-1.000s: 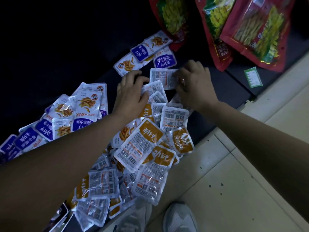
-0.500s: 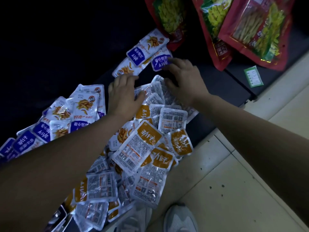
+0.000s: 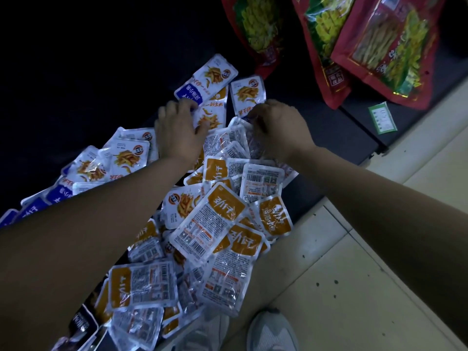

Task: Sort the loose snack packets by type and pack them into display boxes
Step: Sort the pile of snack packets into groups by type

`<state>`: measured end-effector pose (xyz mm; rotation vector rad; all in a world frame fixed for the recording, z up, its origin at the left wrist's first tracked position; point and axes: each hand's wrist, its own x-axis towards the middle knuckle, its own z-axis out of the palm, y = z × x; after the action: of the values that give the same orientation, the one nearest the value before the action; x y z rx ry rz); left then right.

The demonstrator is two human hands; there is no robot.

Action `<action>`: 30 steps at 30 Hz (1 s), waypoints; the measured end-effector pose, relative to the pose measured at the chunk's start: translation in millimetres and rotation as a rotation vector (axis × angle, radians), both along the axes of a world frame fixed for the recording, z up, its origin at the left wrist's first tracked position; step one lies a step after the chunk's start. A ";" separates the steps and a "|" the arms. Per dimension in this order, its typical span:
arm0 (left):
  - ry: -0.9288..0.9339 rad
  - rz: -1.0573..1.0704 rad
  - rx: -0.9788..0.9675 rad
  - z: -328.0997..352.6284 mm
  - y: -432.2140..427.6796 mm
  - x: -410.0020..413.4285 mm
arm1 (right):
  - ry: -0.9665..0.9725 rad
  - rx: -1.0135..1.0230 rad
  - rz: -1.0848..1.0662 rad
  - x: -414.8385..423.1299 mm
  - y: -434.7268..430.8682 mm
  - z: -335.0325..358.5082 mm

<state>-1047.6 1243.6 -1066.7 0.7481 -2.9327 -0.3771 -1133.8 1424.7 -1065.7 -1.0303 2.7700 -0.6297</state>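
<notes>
Small snack packets lie heaped on a dark shelf (image 3: 336, 138). Orange-labelled packets (image 3: 220, 216) fill the middle and near side. Blue-labelled packets (image 3: 126, 158) spread to the left, and a few more (image 3: 206, 79) lie at the far end. My left hand (image 3: 177, 130) rests flat, fingers spread, on packets beside an orange-printed one (image 3: 211, 117). My right hand (image 3: 278, 130) has its fingers curled over the near edge of a blue-labelled packet (image 3: 248, 93), seemingly pinching it. Its thumb is hidden.
Large red snack bags (image 3: 379, 46) lie at the far right, with another (image 3: 253, 34) beside them. A green price tag (image 3: 382, 117) sits on the shelf edge. Pale floor tiles (image 3: 354, 274) and my grey shoe (image 3: 271, 333) are to the right and below.
Both hands moved farther up the pile toward the blue-labelled packets. The right hand let go of the clear packet it held a second ago and now curls at a blue one.
</notes>
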 end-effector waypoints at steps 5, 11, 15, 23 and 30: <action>-0.022 -0.118 -0.001 3.2 -1.4 -9.4 | 0.008 0.050 -0.135 -7.4 0.9 -8.4; -0.049 -0.123 0.061 2.0 -3.0 -13.6 | -0.013 0.091 -0.139 -7.3 0.6 -4.6; 0.071 -0.081 0.048 2.1 -0.1 -11.8 | -0.119 0.044 -0.213 -2.2 -2.5 -3.1; -0.064 0.071 0.052 4.0 0.1 -20.7 | -0.462 -0.107 -0.331 -4.6 -9.0 15.4; 0.352 0.121 0.326 17.7 -5.8 -0.4 | -0.537 -0.555 -0.601 -3.2 -5.0 16.5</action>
<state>-1048.1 1237.8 -1049.0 0.7942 -2.5117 -0.8894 -1137.0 1419.7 -1049.2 0.0042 2.4149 -1.5402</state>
